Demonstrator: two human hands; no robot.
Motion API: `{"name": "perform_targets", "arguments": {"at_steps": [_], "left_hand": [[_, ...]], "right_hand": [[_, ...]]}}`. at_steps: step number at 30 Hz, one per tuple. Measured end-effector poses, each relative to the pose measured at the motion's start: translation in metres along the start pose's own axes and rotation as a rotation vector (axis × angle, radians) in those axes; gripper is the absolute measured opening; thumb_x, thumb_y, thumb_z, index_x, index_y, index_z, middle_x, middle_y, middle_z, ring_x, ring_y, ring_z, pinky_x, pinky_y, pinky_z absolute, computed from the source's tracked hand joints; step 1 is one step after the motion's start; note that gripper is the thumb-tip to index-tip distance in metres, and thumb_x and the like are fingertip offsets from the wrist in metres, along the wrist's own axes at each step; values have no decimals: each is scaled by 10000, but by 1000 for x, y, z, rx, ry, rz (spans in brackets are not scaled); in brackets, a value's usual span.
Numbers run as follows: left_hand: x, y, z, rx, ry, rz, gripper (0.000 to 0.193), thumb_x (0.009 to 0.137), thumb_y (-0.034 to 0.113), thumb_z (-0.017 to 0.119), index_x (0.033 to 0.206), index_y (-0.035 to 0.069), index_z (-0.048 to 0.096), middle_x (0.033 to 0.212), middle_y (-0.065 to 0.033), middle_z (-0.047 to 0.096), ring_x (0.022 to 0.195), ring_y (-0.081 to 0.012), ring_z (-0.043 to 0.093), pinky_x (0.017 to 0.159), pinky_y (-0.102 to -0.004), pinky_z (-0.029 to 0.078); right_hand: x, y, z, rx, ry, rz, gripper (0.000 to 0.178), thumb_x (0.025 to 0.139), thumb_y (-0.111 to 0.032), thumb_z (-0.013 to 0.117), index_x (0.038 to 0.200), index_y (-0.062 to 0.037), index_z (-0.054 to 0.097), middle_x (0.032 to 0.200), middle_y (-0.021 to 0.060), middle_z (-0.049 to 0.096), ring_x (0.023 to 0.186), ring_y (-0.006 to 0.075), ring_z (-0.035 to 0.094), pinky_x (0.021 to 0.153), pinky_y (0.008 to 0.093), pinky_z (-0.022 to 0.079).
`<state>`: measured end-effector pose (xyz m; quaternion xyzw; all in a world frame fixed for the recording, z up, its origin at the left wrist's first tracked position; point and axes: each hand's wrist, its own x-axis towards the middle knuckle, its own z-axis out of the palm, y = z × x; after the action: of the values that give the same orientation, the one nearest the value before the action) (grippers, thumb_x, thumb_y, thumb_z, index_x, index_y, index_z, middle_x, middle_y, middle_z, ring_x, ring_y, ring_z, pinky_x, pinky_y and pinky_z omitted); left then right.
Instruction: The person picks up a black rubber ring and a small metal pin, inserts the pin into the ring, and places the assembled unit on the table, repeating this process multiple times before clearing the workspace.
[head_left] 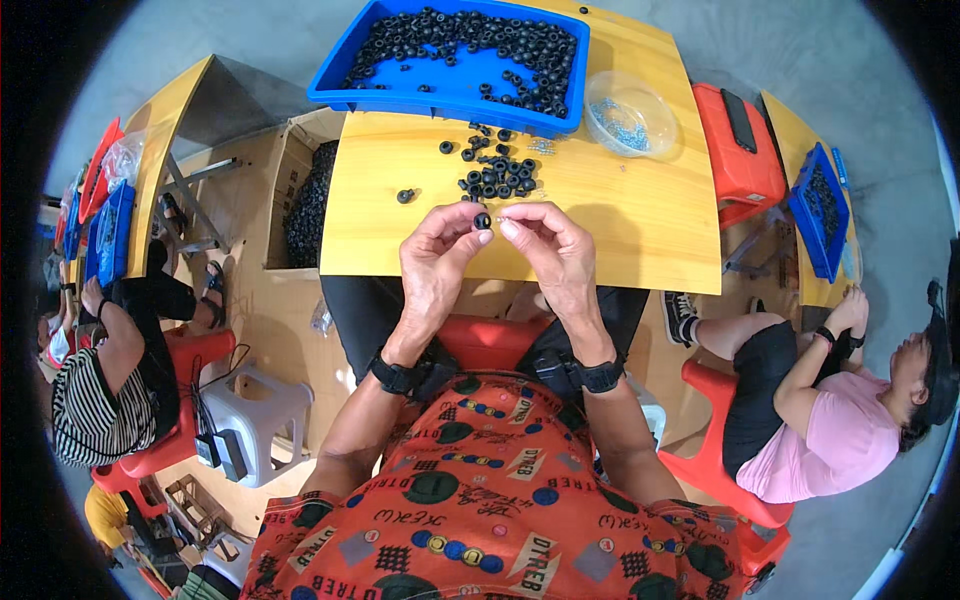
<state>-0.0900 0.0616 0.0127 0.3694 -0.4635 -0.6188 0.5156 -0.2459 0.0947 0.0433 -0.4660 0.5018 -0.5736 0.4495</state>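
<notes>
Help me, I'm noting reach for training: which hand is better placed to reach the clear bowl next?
Probably the right hand: it is nearer the clear bowl, which stands ahead and to its right; the left hand is farther off, pinching a black piece.

We see a yellow table (650, 220) bearing a blue tray (440, 103) toward its far side and a clear round tub (662, 112) just right of it. Nearer us lie black rounded pieces (489, 178) — mostly clustered, one apart leftward — and small shiny bits (541, 146).
</notes>
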Motion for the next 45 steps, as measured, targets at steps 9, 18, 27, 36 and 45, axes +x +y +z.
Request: {"name": "perform_targets", "arguments": {"at_steps": [9,18,27,36,45], "left_hand": [[-1,1,5,137,1,67,301,864,-116,667,1145,-10,665,1008,-27,665,914,-100,624,852,-236,528],[-3,-2,9,168,-43,106,259,852,-74,686,1106,-23,679,1040,-52,650,969,-136,629,873,-269,516],[-12,-7,4,104,-89,-56,223,900,-76,652,1112,-9,664,1035,-44,691,969,-124,644,894,-252,511],[-18,-19,-17,234,-218,-61,296,857,-156,612,1119,-28,668,1079,-53,650,1004,-143,644,908,-258,518],[-8,-18,3,231,-280,-68,309,852,-145,630,1127,-12,675,1093,-52,653,1013,-146,645,902,-266,526]], "right_hand": [[-1,11,3,-25,35,-89,130,901,-48,706,1024,-4,711,987,60,695,887,131,665,805,264,538],[-11,10,-2,-208,91,-207,136,887,-51,698,1010,2,719,923,97,698,853,176,673,760,285,531],[-22,14,0,-196,106,-101,130,882,-56,691,998,3,696,931,96,701,825,171,669,747,283,532],[-26,27,-4,-96,-27,212,239,896,-112,693,1105,1,662,965,79,710,861,137,662,791,286,540],[-26,28,-19,-8,20,200,251,912,-127,680,1127,-2,652,982,79,706,872,140,670,815,291,541]]}}
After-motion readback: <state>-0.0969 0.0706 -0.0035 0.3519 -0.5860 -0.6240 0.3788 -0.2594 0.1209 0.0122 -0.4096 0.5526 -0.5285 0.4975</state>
